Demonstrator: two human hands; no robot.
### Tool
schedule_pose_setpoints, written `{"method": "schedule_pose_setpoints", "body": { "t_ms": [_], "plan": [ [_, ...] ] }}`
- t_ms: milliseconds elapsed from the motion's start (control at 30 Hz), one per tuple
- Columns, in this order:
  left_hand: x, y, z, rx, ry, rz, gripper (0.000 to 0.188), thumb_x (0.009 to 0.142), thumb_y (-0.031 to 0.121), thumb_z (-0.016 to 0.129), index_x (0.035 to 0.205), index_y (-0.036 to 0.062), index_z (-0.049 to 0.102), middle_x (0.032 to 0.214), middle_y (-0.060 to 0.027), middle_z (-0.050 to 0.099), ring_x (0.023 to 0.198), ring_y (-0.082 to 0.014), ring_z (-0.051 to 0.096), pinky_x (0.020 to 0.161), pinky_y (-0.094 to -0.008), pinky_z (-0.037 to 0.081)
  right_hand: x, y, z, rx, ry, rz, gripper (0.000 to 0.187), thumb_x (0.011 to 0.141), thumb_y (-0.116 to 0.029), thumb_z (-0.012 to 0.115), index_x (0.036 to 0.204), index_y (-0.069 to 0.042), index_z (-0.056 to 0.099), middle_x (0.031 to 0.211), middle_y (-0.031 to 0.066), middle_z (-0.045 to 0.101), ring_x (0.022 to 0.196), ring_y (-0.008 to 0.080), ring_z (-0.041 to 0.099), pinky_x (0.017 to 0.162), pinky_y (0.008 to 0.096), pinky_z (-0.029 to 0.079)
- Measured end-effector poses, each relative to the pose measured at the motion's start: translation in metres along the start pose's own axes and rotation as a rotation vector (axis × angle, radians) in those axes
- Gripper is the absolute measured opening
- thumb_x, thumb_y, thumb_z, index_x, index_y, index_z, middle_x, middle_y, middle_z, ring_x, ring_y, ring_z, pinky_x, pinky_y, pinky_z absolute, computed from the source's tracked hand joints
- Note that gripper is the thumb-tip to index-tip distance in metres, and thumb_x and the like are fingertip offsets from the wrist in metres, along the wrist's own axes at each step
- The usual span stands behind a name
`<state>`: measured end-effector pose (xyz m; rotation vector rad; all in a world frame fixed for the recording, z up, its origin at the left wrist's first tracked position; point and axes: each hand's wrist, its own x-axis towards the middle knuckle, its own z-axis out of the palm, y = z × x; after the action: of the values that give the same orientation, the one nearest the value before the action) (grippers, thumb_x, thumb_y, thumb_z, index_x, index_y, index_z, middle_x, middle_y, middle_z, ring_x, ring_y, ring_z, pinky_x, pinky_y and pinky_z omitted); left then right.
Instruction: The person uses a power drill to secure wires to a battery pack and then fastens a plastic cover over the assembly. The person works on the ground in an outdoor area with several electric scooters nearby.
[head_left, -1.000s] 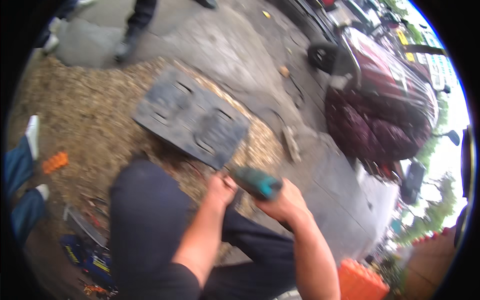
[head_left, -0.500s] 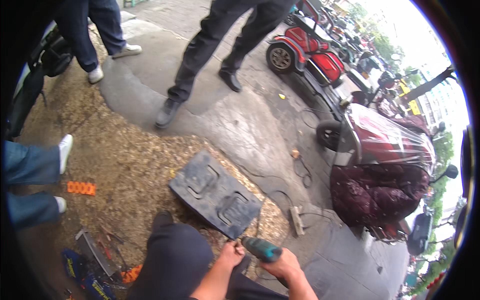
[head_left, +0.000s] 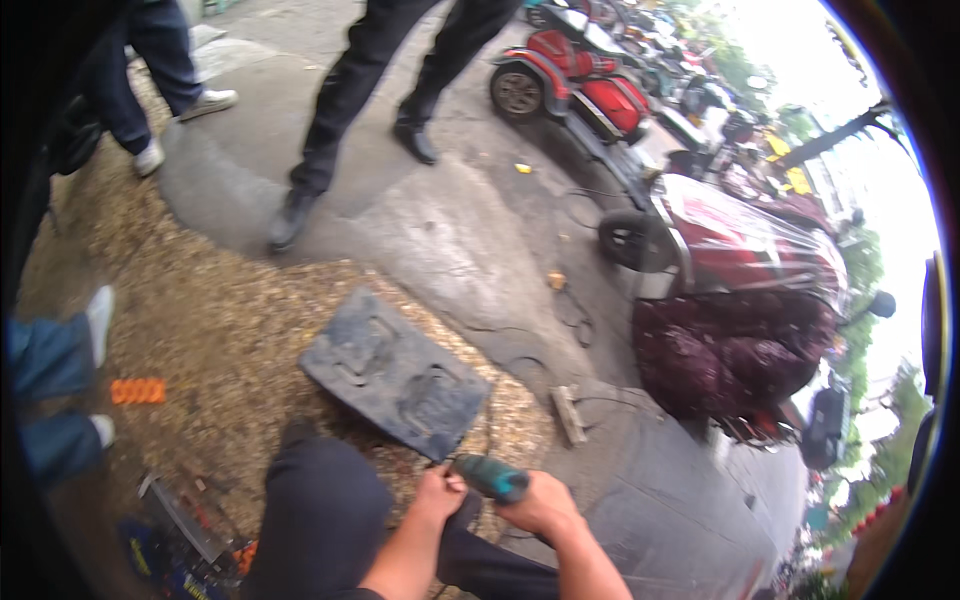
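A dark grey plastic box [head_left: 392, 378] with two recessed handle shapes on its top lies tilted on the pebbled ground before my knees. At its near right corner, my right hand [head_left: 543, 505] is wrapped round the grip of a green and black power drill [head_left: 492, 478]. The drill's nose points left toward that corner. My left hand [head_left: 438, 494] is closed just by the drill's nose, its fingers pinched together at the box's lower edge. Whatever sits between those fingers is too small and blurred to make out.
A white power strip [head_left: 569, 415] with cables lies right of the box. An orange plastic piece [head_left: 138, 391] and a metal tool tray [head_left: 185, 520] are at left. People stand close by. A scooter with a maroon padded cover [head_left: 725, 355] is parked at right.
The whole view has shifted, so the scene sits further left and slightly higher. My hands and the drill stay at the same corner of the box.
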<state>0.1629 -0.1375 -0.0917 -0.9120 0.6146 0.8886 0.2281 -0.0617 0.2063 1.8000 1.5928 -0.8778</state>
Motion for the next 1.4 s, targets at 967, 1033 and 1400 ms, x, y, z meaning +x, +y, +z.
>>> {"method": "schedule_pose_setpoints", "body": {
  "t_ms": [967, 1033, 1400],
  "plan": [
    [-0.061, -0.010, 0.030, 0.550, 0.214, 0.301, 0.016, 0.090, 0.006, 0.054, 0.075, 0.0103, 0.052, 0.058, -0.0041, 0.044, 0.044, -0.0180, 0.043, 0.042, -0.0335, 0.037, 0.012, 0.015, 0.034, 0.027, 0.164, -0.052, 0.044, 0.070, -0.035, 0.069, 0.108, -0.012, 0.072, 0.109, 0.0171, 0.071, 0.107, 0.0328, 0.066, 0.091, 0.0415, 0.053],
    [-0.072, -0.004, 0.035, 0.597, 0.201, 0.354, 0.013, 0.090, 0.005, 0.055, 0.078, 0.0089, 0.054, 0.059, -0.0058, 0.047, 0.045, -0.0197, 0.046, 0.042, -0.0353, 0.039, 0.013, 0.016, 0.038, 0.017, 0.172, -0.171, 0.047, 0.071, -0.034, 0.068, 0.112, -0.013, 0.071, 0.111, 0.0172, 0.070, 0.108, 0.0323, 0.066, 0.091, 0.0413, 0.053],
    [-0.082, 0.038, 0.031, 0.729, 0.176, 0.424, 0.006, 0.092, 0.001, 0.053, 0.096, 0.0046, 0.055, 0.077, -0.0074, 0.054, 0.064, -0.0249, 0.059, 0.061, -0.0416, 0.058, -0.002, 0.008, 0.028, -0.183, 0.108, -0.154, 0.039, 0.074, -0.031, 0.063, 0.106, -0.011, 0.073, 0.109, 0.0171, 0.071, 0.105, 0.0322, 0.067, 0.087, 0.0430, 0.054]
  ]
}}
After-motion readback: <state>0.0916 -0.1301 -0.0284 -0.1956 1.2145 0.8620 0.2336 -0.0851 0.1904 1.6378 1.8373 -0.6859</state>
